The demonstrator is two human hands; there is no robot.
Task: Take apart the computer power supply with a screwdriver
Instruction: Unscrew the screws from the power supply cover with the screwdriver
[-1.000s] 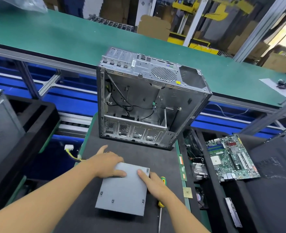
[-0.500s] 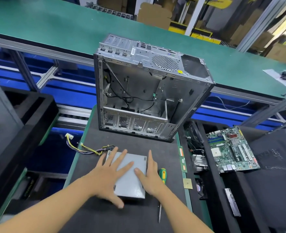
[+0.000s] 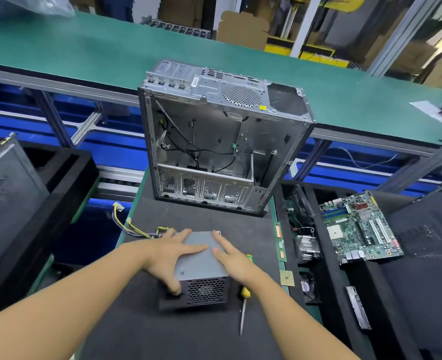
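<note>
Grey sheet metal, square-edged and plain: that is the power supply [image 3: 201, 258], lying on the black foam mat [image 3: 188, 339] close to the person, with the open computer case [image 3: 214, 141] beyond it. Its near face is a honeycomb mesh vent, dark behind the holes.

The left hand [image 3: 166, 252] is spread wide over the top left of the box, fingers straight and flat on the metal, thumb reaching down by the near left corner. The right hand [image 3: 234, 262] lies flat along the right edge with straight fingers, pinching nothing.

Under that wrist is the screwdriver [image 3: 245, 291], flat on the mat. Its yellow-and-green handle is just beside the box and its thin steel shaft points toward the person. Yellow and black wires [image 3: 134, 227] trail from the box's far left off the mat's edge and end in a white plug.

The case stands upright at the mat's far end, bare perforated steel with its side off. Inside are loose black cables and a metal cage along the bottom.

To the right, a black foam tray [image 3: 330, 279] carries a green circuit board [image 3: 359, 229]. The narrow slot beside it holds a finned metal heat sink [image 3: 307, 248] among thin wires. Behind everything runs a smooth green belt [image 3: 84, 48].
</note>
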